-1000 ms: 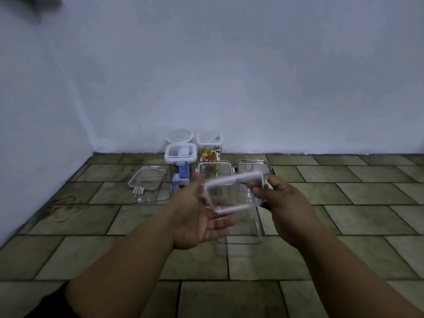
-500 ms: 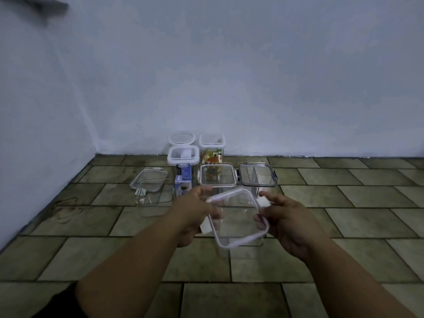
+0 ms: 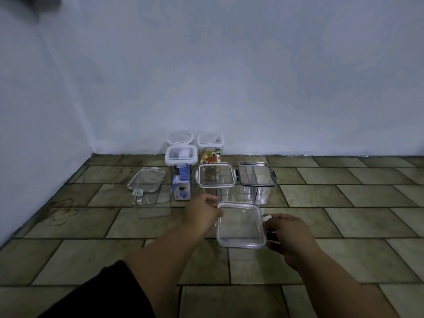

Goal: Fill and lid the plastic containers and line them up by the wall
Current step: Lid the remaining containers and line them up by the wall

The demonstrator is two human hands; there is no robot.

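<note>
A clear square lid (image 3: 241, 224) lies level over a clear container on the floor tiles. My left hand (image 3: 202, 214) grips its left edge and my right hand (image 3: 284, 235) grips its right edge. Behind it stand a lidded clear container (image 3: 216, 177) and a black-rimmed divided container (image 3: 256, 177). A white-lidded container with a blue box inside (image 3: 181, 173) stands to the left. By the wall are a round-lidded container (image 3: 179, 137) and one with colourful contents (image 3: 210, 148).
An open clear container (image 3: 153, 203) with its lid (image 3: 146, 183) leaning on it sits at the left. The pale wall (image 3: 229, 76) meets a side wall at the left corner. Tiled floor (image 3: 344, 214) spreads to the right.
The lid was held up and tilted in front of me; both hands have lowered it and turned it level onto the near container.
</note>
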